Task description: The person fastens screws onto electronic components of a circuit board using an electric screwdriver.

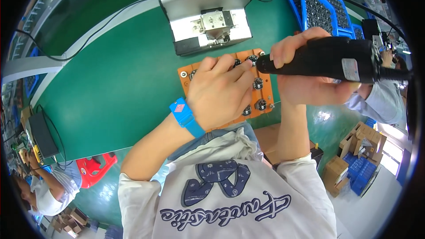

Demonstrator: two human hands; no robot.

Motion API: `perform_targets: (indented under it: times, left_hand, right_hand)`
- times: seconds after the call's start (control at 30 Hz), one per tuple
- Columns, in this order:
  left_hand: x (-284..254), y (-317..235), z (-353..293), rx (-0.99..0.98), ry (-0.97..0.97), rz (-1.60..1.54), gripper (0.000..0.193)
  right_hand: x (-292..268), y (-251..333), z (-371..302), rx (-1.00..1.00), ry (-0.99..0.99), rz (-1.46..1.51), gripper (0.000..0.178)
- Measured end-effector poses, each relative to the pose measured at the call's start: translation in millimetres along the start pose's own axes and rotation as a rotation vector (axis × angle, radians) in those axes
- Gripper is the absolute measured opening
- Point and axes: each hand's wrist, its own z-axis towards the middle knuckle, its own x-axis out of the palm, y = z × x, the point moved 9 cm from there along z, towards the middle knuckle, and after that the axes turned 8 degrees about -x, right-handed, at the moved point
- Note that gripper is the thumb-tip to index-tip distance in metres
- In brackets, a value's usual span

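Orange fixture plate (265,90) lies flat on the green counter (119,75), just in front of a grey metal machine (208,11) and close to the counter's near edge. Small round dark parts (260,104) sit in its seats, in a column along its right side and across its far edge.

The left hand (219,90) rests palm down on the plate and covers most of its middle; its fingers are bent, with the tips pressed near the part at the far edge. Whether anything is pinched under those fingertips cannot be told. A blue wrist strap (186,116) circles the left wrist.

The right hand (301,68) is wrapped tightly around a black electric screwdriver (327,59), held nearly level, its nose pointing left and meeting the part at the plate's far edge, right beside the left fingertips. A cable runs off the tool's rear toward the right.

Blue trays (318,9) filled with small dark pieces stand on the counter behind the right hand. A black cable (102,26) runs across the counter to the left. Another person's sleeve (380,102) shows at the right, and another person sits at lower left near a red stool (95,168).
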Motion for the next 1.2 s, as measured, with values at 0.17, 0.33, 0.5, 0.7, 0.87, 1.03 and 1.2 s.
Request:
perform_targets:
  times: [0.17, 0.33, 0.5, 0.7, 0.87, 1.03, 1.2]
  left_hand:
    - [2.0, 0.1, 2.0, 0.005, -0.015, -0.013, 0.027]
    - [-20.4, 3.3, -20.4, -0.056, -0.054, -0.105, 0.019]
    - [-50.6, 22.6, -70.2, -0.209, -0.130, -0.233, 0.007]
    - [-52.5, 61.4, -123.2, -0.397, -0.193, -0.268, 0.008]
    - [-42.5, 40.3, -119.6, -0.210, -0.127, -0.248, 0.006]
    - [-30.6, 33.2, -110.8, -0.204, -0.056, -0.158, 0.008]
    - [-30.0, 34.3, -112.3, -0.192, -0.089, -0.095, 0.009]
  right_hand:
    - [51.8, 30.3, 36.1, 0.064, 0.118, 0.020, 0.106]
    - [117.8, 3.3, 77.1, -0.038, 0.548, 0.037, 0.120]
    - [122.7, -6.7, 73.3, 0.011, 0.535, 0.037, 0.119]
    - [115.4, -4.5, 47.1, 0.129, 0.280, 0.090, 0.112]
    - [118.8, 3.8, 3.2, 0.117, 0.390, -0.077, 0.104]
    - [112.5, -11.0, -22.8, 0.154, 0.247, -0.061, 0.104]
    - [112.2, -19.4, -29.8, 0.133, 0.305, -0.004, 0.107]
